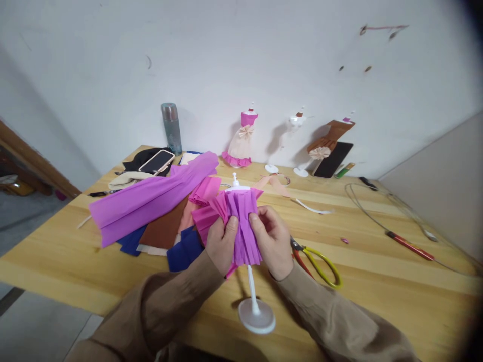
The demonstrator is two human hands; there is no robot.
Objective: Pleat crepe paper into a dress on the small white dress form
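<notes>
A small white mannequin stand stands upright near the table's front edge, its torso wrapped in pleated purple fabric. My left hand pinches the left side of this fabric, thumb on the front. On the opposite side my right hand grips the right edge between thumb and bent fingers. Bright pink fabric spreads out behind the purple piece, mostly to the left, and a bit shows below it. The mannequin's body is hidden under the cloth; its neck knob and white shoulders show on top.
Fabric pieces, including a long purple strip, and a phone lie left. Scissors lie right of my right hand; a red-handled tool with a cord lies farther right. Along the wall stand a flask and dressed mannequins, one in pink.
</notes>
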